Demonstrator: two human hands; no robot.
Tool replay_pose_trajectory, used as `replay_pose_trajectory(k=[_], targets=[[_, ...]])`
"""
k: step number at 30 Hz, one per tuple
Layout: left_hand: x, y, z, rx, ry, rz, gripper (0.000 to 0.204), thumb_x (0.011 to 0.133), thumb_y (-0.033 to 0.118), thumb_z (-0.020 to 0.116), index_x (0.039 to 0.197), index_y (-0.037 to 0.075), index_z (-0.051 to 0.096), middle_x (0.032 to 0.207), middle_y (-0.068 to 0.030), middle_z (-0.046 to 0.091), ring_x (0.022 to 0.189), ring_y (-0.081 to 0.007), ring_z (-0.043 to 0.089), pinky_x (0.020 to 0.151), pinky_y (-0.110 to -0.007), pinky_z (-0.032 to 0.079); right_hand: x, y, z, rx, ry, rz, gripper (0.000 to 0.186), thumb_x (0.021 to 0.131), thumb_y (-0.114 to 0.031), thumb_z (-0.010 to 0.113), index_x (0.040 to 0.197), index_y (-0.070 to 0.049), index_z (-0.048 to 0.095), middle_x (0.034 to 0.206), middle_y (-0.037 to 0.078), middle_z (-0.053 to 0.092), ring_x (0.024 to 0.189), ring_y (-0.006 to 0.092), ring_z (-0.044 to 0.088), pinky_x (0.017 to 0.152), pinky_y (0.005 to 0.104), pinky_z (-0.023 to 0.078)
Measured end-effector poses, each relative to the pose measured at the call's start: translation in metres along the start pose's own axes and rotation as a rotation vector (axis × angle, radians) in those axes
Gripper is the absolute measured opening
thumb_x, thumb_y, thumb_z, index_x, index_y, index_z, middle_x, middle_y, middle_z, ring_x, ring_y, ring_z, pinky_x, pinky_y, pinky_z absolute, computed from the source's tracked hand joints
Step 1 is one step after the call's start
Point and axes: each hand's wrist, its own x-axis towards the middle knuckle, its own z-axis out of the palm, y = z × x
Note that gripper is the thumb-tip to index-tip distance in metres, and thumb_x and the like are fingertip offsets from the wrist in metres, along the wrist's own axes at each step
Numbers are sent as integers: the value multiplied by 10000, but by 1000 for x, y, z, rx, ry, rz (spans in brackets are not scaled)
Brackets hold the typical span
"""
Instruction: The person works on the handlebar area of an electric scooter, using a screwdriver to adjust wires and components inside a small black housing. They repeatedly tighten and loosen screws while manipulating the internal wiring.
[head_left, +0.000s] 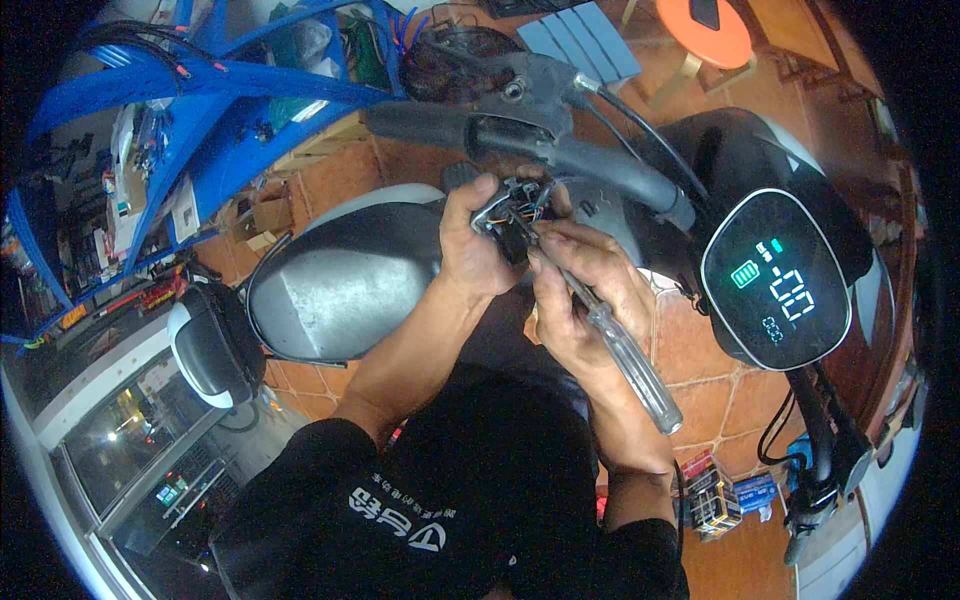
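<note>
My left hand [467, 247] is closed round a small black handlebar switch housing [513, 232], whose inside with thin coloured wires faces up. In my right hand [594, 290] is a screwdriver [634, 367] with a clear handle. Its shaft slants up and left, and the tip reaches into the housing among the wires. Just beyond both hands runs the scooter's dark handlebar [590, 172], with a black grip [415, 128] at its left end and a brake lever mount above it. What the tip touches inside is too small to make out.
A lit display [776, 280] stands at the right. The scooter's black seat [340, 277] and rear box [216, 342] lie to the left. Blue shelving [210, 75] with parts fills the upper left. An orange stool [706, 32] is at the back, and boxes [715, 502] sit on the tiled floor lower right.
</note>
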Motion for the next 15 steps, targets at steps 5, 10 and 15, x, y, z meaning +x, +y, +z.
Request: replay_pose_trajectory(k=[5, 10, 15], targets=[[-1, -2, 1, -36, 63, 8, 424, 823, 383, 566, 1053, 27, 576, 984, -128, 614, 911, -278, 624, 862, -430, 510, -3, 2, 8, -34, 72, -79, 186, 752, 11, 729, 892, -32, 615, 881, 164, 690, 779, 261, 698, 679, 317, 554], [1, -3, 4, 88, 59, -30, 458, 834, 425, 537, 1061, 29, 575, 962, -150, 631, 874, -280, 629, 828, -416, 516, -5, 12, 15, -85, 119, -166, 261, 679, 33, 745, 902, -53, 640, 886, 117, 685, 732, 246, 681, 644, 311, 548], [-2, -6, 9, 127, 100, -11, 520, 844, 484, 487, 1059, 27, 609, 946, -157, 670, 859, -305, 635, 821, -457, 507, -6, 12, 12, -107, 108, -172, 275, 670, 38, 745, 903, -57, 636, 886, 111, 685, 743, 247, 683, 652, 311, 547]])
